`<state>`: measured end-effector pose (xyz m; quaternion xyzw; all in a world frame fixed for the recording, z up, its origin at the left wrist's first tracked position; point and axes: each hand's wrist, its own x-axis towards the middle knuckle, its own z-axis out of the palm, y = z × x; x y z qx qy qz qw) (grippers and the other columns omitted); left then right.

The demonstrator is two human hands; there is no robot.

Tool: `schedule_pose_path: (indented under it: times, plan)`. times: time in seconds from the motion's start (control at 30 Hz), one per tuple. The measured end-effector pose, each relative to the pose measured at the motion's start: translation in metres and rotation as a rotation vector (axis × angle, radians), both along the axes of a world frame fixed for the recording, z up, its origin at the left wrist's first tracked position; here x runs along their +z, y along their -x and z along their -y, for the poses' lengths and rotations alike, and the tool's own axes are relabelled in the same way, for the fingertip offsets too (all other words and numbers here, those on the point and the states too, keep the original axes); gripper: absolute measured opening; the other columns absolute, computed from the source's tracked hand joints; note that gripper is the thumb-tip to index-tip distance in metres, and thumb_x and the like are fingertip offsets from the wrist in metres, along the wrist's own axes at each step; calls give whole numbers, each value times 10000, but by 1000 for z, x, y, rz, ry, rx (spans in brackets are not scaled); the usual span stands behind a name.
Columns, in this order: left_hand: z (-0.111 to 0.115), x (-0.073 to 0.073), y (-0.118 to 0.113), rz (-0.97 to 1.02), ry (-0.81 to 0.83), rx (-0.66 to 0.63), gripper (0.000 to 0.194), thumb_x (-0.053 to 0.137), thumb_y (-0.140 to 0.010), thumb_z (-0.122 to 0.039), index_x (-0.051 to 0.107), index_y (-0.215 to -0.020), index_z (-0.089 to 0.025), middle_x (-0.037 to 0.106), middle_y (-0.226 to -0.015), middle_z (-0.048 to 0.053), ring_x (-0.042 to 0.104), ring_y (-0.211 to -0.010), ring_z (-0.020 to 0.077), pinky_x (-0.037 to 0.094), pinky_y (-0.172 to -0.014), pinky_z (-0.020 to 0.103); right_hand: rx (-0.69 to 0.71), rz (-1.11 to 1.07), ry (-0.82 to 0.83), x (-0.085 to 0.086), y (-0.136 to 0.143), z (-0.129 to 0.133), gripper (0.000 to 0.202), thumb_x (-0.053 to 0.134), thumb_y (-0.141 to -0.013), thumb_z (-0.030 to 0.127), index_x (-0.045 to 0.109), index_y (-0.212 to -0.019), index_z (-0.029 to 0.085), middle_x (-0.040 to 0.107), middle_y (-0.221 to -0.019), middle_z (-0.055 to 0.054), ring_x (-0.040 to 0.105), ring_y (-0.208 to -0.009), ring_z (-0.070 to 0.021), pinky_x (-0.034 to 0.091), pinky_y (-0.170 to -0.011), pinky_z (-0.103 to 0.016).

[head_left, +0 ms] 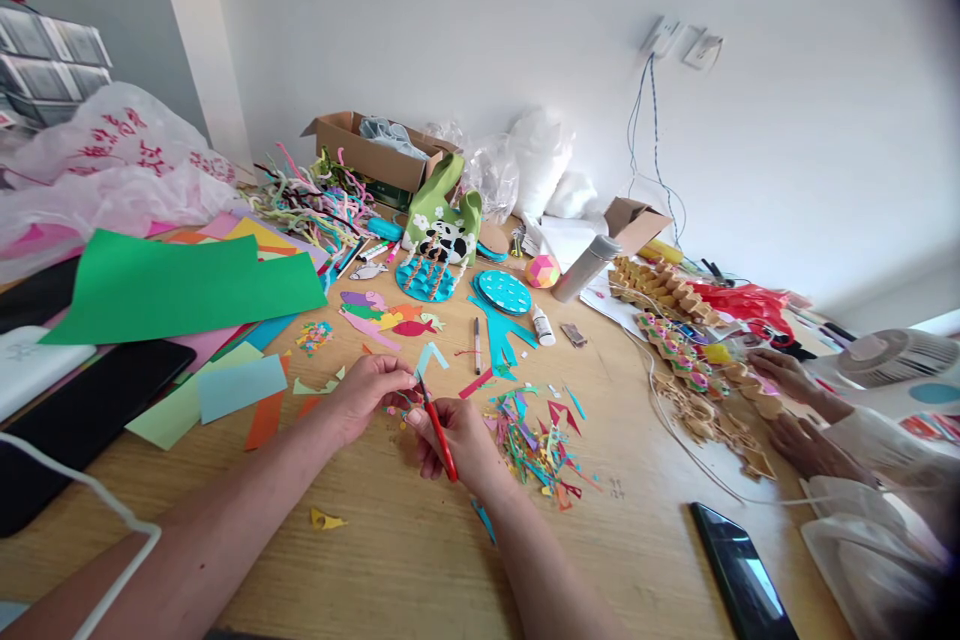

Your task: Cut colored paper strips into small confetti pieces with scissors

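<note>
Paper (431, 355) is pinched by the left hand (375, 395). The right hand (463, 438) grips scissors (442, 435) toward the table's (637, 450) front edge.

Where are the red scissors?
In the head view, the scissors are in the right hand, below and slightly left of centre, blades near the left hand and pale blue strip.

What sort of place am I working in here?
Most likely a papercraft workspace: the right hand holds red-handled scissors, with colourful paper fish cut-outs and a heap of paper scraps on the wooden table.
</note>
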<state>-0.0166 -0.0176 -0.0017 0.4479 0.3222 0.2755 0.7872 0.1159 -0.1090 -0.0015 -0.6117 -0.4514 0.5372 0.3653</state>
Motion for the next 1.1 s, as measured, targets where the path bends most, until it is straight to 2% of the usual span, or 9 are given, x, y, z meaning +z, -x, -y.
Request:
schedule_pose_path:
  times: [0.37, 0.7, 1.1]
  plan:
    - [0, 1, 0, -1, 15, -3, 172, 730, -571, -257, 640, -646, -132, 701, -666, 69, 614, -611, 159, 404, -581, 259, 12, -20, -9, -2, 0, -1, 572, 615, -623, 696, 555, -679, 130, 596, -474, -9, 539, -334, -115, 388, -314, -187]
    - [-2, -3, 1, 8, 14, -3, 134, 715, -592, -243, 646, -639, -137, 700, -659, 55, 598, -589, 139, 401, -545, 241, -2, -29, 29, -1, 0, 0, 545, 638, -609, 679, 488, -653, 158, 600, -484, -4, 548, -338, -113, 379, -300, -172]
    - [-4, 2, 2, -50, -32, -4, 108, 681, -564, -228, 644, -594, -131, 683, -616, 53, 579, -577, 136, 431, -573, 254, 17, -20, 23, 0, 1, 1, 511, 646, -640, 643, 480, -630, 159, 559, -442, 20, 536, -326, -110, 399, -308, -176]
